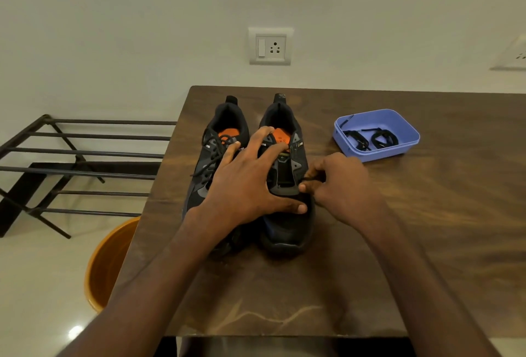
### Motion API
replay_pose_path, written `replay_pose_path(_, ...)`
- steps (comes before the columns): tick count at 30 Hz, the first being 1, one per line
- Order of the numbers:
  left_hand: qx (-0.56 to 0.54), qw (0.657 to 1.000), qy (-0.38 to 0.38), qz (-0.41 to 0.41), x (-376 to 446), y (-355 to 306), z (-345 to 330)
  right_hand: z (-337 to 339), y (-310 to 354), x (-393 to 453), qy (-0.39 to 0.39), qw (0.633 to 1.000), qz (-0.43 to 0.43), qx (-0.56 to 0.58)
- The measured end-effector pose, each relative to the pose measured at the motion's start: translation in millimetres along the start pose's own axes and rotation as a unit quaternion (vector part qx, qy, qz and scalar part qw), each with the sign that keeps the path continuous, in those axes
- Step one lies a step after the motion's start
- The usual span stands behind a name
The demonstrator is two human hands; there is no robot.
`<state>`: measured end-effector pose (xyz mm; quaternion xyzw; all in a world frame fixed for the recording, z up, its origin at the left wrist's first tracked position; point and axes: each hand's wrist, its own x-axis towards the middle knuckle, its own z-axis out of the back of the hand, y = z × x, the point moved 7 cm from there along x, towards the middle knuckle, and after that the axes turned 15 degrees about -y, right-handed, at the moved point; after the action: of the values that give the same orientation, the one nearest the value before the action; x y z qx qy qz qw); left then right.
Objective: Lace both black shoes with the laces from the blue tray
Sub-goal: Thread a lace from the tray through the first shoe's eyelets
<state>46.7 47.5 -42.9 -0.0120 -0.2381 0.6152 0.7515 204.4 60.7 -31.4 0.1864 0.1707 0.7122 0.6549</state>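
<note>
A dark wood-grain bench [398, 228] carries two black shoes [287, 222] side by side (toes toward the near edge), and to their right a blue tray [398, 126] holding coiled black laces [381, 138].

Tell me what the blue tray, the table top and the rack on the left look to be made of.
Blue tray: likely moulded plastic, matte, with an even colour and rounded corners.
Table top: dark wood or a wood-look laminate; swirling grain shows with a slight sheen, and I cannot tell which.
Rack: probably dark-painted metal, going by its thin straight bars and angled struts.
</note>
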Motion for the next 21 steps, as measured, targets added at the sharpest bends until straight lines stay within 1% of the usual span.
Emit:
replay_pose_path(2, -0.002, 1.0, 0.001, 0.001, 0.1, 0.4, -0.3, -0.3, -2.3, -1.3, -0.005, 1.0, -0.002, 0.011)
replay_pose_path(3, -0.003, 1.0, 0.003, 0.002, 0.5, 0.9, -0.2, 0.2, -5.0, -2.3, -0.006, 0.999, -0.014, 0.046)
replay_pose_path(4, -0.005, 1.0, 0.007, 0.004, 0.7, 1.7, -0.1, 3.2, -8.5, -3.0, -0.015, 0.991, -0.042, 0.125)
replay_pose_path(5, -0.008, 1.0, 0.014, 0.008, 1.2, 2.4, -0.2, 10.0, -13.0, -3.2, -0.033, 0.96, -0.087, 0.265)
replay_pose_path(6, -0.01, 1.0, 0.02, 0.012, 1.4, 3.1, -0.4, 18.4, -15.7, -2.8, -0.044, 0.885, -0.127, 0.447)
replay_pose_path(7, -0.01, 1.0, 0.024, 0.015, 1.6, 3.0, -0.4, 28.0, -18.2, -0.7, -0.048, 0.764, -0.145, 0.627)
replay_pose_path(8, -0.008, 1.0, 0.027, 0.014, 1.8, 2.2, -0.6, 39.1, -21.3, 1.7, -0.047, 0.634, -0.142, 0.758)
replay_pose_path(9, -0.006, 1.0, 0.026, 0.012, 1.9, 1.7, -0.7, 47.2, -23.6, 4.1, -0.042, 0.536, -0.137, 0.832)
replay_pose_path(10, -0.004, 1.0, 0.024, 0.011, 1.8, 1.5, -0.7, 49.8, -25.4, 5.2, -0.044, 0.507, -0.132, 0.851)
replay_pose_path(11, -0.004, 1.0, 0.022, 0.01, 1.8, 1.8, -0.5, 48.6, -24.7, 4.6, -0.057, 0.551, -0.133, 0.822)
replay_pose_path(12, -0.005, 1.0, 0.022, 0.009, 1.9, 2.1, -1.0, 43.5, -24.9, 2.9, -0.08, 0.649, -0.134, 0.744)
replay_pose_path(13, -0.006, 1.0, 0.021, 0.007, 1.7, 2.7, -1.2, 37.7, -22.6, 0.6, -0.096, 0.775, -0.122, 0.612)
replay_pose_path(14, -0.006, 1.0, 0.02, 0.005, 1.5, 2.4, -1.6, 29.8, -19.5, -1.6, -0.102, 0.885, -0.098, 0.444)
replay_pose_path(15, -0.003, 1.0, 0.016, 0.003, 1.5, 2.7, -1.7, 20.4, -14.9, -2.0, -0.087, 0.952, -0.064, 0.286)
replay_pose_path(16, 0.0, 1.0, 0.013, 0.002, 1.4, 3.0, -1.7, 10.3, -10.1, -1.8, -0.066, 0.984, -0.031, 0.165)
replay_pose_path(17, 0.003, 1.0, 0.012, 0.001, 1.5, 3.0, -2.0, 2.0, -8.0, -1.8, -0.045, 0.995, -0.016, 0.092)
replay_pose_path(18, 0.005, 1.0, 0.011, 0.0, 1.4, 3.0, -2.2, -1.8, -7.8, -1.6, -0.03, 0.997, -0.017, 0.064)
replay_pose_path(21, 0.005, 1.0, 0.005, 0.0, 0.9, 2.5, -1.0, -0.1, -7.8, -0.3, 0.0, 0.999, -0.02, 0.046)
